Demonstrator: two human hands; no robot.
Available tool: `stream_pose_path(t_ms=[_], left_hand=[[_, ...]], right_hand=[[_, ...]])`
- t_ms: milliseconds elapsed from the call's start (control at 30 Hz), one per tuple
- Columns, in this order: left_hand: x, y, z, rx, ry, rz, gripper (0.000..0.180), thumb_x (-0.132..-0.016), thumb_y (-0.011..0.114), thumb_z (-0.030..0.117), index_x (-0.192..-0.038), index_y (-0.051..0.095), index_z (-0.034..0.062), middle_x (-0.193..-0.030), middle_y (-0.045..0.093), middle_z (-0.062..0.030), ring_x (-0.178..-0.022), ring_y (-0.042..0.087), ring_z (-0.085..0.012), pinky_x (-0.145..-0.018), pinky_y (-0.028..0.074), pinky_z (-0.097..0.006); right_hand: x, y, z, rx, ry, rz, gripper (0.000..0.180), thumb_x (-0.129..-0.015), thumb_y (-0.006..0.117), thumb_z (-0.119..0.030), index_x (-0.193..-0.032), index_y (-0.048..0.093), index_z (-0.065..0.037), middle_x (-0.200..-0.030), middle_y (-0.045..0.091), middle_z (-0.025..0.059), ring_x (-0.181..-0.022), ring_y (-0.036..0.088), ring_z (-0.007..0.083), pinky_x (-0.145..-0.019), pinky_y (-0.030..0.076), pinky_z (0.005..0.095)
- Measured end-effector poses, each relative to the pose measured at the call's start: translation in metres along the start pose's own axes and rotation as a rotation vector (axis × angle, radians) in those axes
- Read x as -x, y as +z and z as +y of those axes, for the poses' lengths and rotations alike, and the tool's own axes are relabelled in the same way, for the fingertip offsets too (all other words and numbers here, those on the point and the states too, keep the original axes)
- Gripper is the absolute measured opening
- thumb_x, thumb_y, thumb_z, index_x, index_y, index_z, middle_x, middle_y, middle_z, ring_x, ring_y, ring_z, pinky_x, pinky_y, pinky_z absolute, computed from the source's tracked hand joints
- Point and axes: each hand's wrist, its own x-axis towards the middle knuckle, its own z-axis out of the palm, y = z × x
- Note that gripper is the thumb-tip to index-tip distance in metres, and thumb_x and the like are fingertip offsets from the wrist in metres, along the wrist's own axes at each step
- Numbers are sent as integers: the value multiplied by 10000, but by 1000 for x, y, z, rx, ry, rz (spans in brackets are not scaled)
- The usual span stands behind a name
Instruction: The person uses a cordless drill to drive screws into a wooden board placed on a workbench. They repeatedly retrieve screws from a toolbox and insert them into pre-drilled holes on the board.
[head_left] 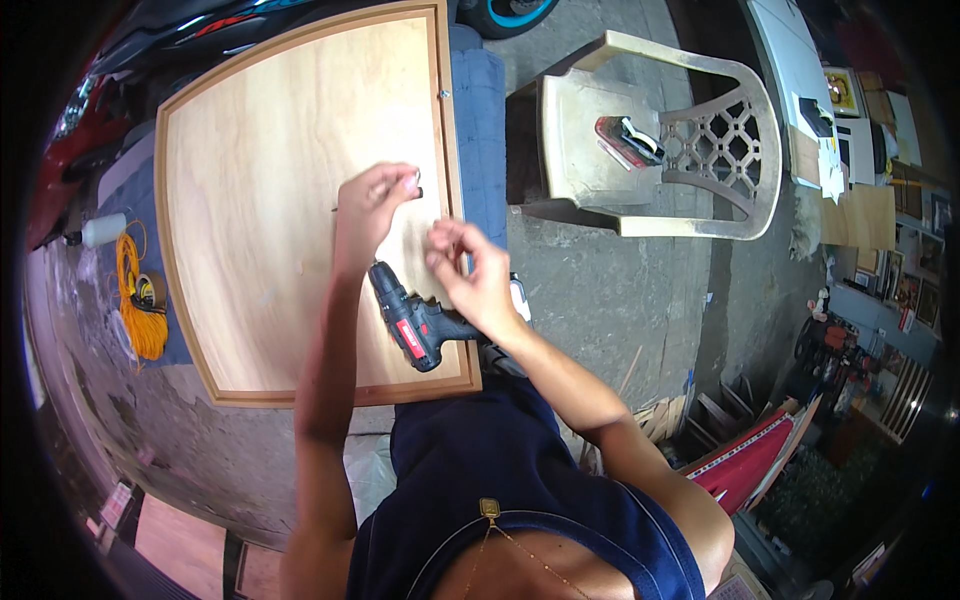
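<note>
The wooden board (270, 200) lies mostly bare, open to the left and top. A cordless drill (412, 318) lies on its lower right part, by the frame edge. A plastic chair (650, 140) stands well apart on the right.

Both hands (375, 200) (470, 275) over framed plywood panel (270, 200), cordless drill (415, 320) beneath.

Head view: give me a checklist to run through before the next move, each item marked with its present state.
1. Cordless drill lying on the wooden board, within reach: ok.
2. Left hand pinching a small item over the board: ok; what the item is: cannot tell.
3. Right hand free of the drill: ok, its fingers are curled just above it.
4. Board lying flat on the blue pad: ok.
5. Orange cord off the board: ok.
</note>
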Motion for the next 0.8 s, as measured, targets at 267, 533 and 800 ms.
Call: stream_pose_path(t_ms=[267, 533, 800], left_hand=[[-132, 6, -62, -210, 32, -140, 165, -842, 599, 105, -974, 640, 13, -856, 654, -64, -784, 606, -107, -722, 479, -221], [-158, 11, -69, -405, 33, -159, 139, -825, 613, 100, -936, 662, 32, -814, 668, -55, -732, 611, -82, -690, 471, -202], [-163, 8, -76, -322, 81, -190, 133, -816, 615, 95, -924, 664, 36, -810, 670, -56, -719, 611, -86, -673, 473, -213]], right_hand=[[64, 8, 61, 888, -264, -609, 911, -574, 714, -85, -1353, 245, -28, -1242, 368, 256, -1010, 490, 382, -891, 392, 384], [59, 17, 71, 1009, -291, -600, 853, -623, 667, -74, -1360, 241, -19, -1183, 410, 246, -912, 553, 342, -816, 433, 360], [34, -23, 29, 617, -261, -673, 795, -652, 691, -131, -1326, 295, 16, -1142, 473, 230, -948, 570, 348, -825, 479, 403]])
